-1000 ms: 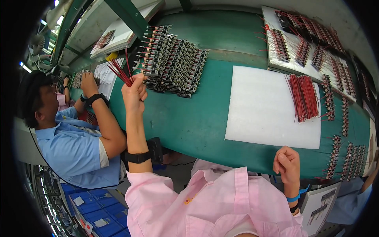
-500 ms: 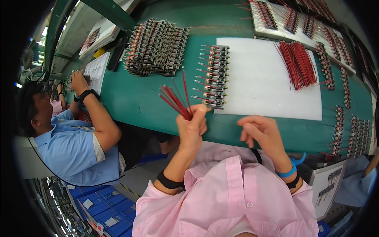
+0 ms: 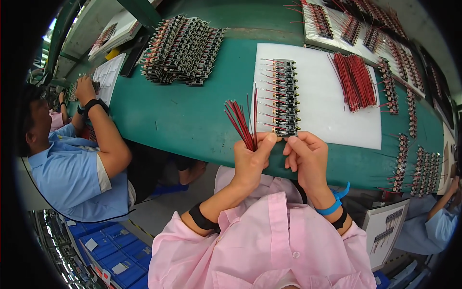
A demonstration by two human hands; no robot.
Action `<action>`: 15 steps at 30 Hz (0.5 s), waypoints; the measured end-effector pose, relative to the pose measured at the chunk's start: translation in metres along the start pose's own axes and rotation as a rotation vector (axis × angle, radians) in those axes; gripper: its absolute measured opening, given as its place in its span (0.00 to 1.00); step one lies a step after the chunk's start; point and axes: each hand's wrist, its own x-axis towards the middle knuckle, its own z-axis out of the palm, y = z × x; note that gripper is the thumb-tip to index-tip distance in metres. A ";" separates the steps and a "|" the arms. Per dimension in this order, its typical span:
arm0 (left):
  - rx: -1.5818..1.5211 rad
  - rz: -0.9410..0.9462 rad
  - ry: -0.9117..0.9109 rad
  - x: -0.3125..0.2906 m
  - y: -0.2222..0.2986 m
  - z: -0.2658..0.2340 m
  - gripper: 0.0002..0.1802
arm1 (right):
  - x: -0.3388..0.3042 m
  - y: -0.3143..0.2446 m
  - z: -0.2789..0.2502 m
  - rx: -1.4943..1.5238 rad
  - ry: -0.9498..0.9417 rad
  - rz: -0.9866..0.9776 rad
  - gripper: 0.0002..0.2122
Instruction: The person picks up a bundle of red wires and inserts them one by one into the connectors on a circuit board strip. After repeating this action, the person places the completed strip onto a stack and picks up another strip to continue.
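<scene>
A strip of small circuit boards (image 3: 286,98), with short red wires sticking out to its left, lies over the white foam sheet (image 3: 332,127). My left hand (image 3: 250,164) is closed round a loose bundle of red wires (image 3: 239,118), a dark one among them. Its thumb and forefinger also pinch the strip's near left corner. At the near right corner, my right hand (image 3: 310,159) grips the strip's edge between thumb and forefinger, its other fingers curled. A thick pile of red wires (image 3: 355,82) rests on the sheet's right side.
Stacked circuit board strips (image 3: 183,50) stand at the back left of the green table (image 3: 192,111). More wired strips (image 3: 426,168) lie along the right, and others sit on a white board (image 3: 337,41) at the back. A co-worker in blue (image 3: 72,168) works at left.
The strip has shifted right, further onto the foam sheet, with my left hand at its corner. My right hand has come in from the right and taken its near edge.
</scene>
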 end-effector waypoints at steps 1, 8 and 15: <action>0.025 -0.025 -0.035 0.001 0.002 0.000 0.11 | 0.001 -0.002 0.000 0.007 0.014 -0.009 0.05; 0.233 -0.001 -0.117 0.007 0.018 -0.030 0.12 | 0.013 -0.029 -0.016 -0.173 0.017 0.027 0.04; 0.378 0.227 -0.005 0.044 0.063 -0.064 0.13 | 0.029 -0.064 -0.064 -0.244 -0.147 0.121 0.05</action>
